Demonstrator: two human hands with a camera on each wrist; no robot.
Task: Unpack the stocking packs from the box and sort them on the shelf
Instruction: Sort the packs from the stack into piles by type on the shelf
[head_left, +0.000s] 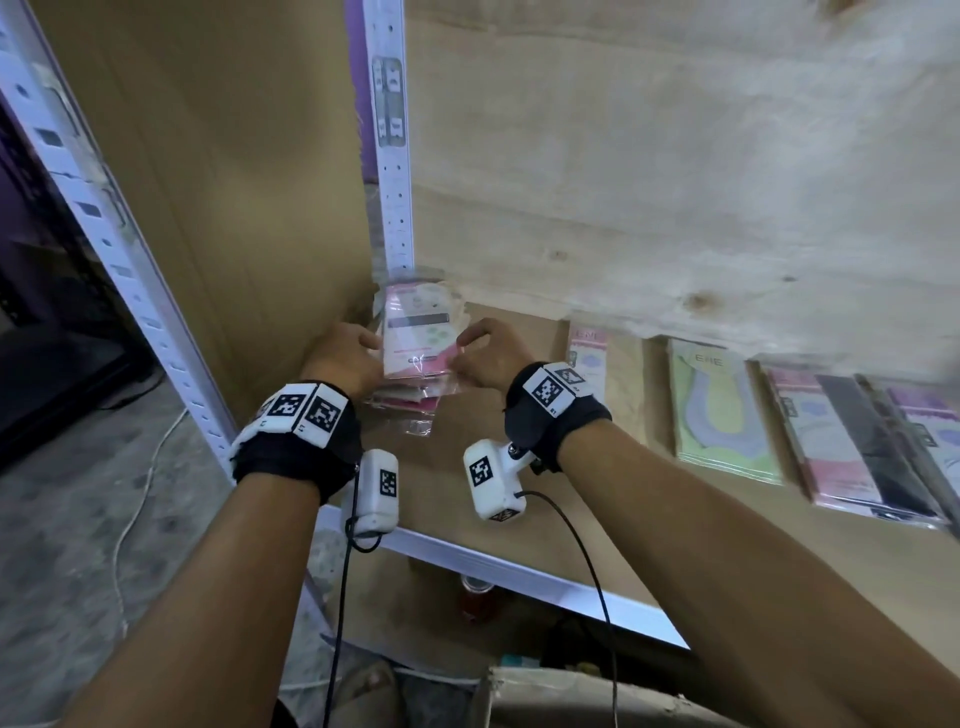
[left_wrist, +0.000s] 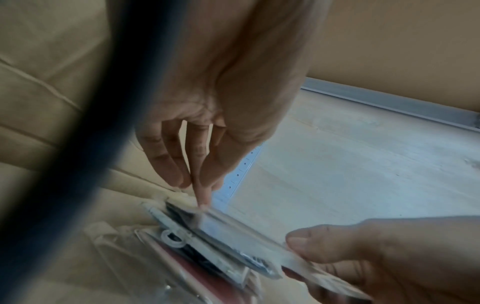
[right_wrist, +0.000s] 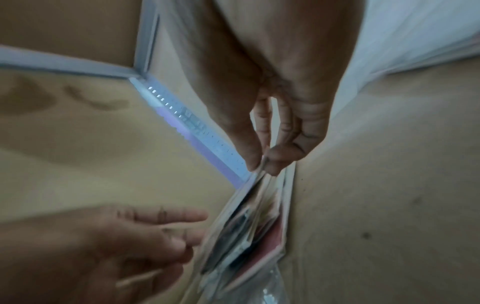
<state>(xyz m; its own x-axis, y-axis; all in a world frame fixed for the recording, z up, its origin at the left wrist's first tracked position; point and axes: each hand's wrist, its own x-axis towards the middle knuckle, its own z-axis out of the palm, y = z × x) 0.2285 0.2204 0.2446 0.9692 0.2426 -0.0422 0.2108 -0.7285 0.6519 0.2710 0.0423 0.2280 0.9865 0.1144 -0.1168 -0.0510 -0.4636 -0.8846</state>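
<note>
A stack of stocking packs (head_left: 408, 402) lies in the back-left corner of the wooden shelf (head_left: 613, 499). The top pack (head_left: 418, 332), pink and white in clear wrap, is tilted up off the stack. My right hand (head_left: 467, 345) pinches its right edge between thumb and forefinger; the right wrist view shows that pinch (right_wrist: 262, 164) on the pack (right_wrist: 249, 207). My left hand (head_left: 366, 344) is at the pack's left edge. In the left wrist view its straight fingers (left_wrist: 203, 197) touch the edge of the pack (left_wrist: 233, 226).
More packs lie flat in a row to the right: a pink one (head_left: 587, 364), a green-yellow one (head_left: 719, 410), a pink and black one (head_left: 852, 447). A white perforated upright (head_left: 395, 171) stands behind the stack, with a cardboard side wall (head_left: 234, 182) at left. A box rim (head_left: 571, 686) shows below the shelf.
</note>
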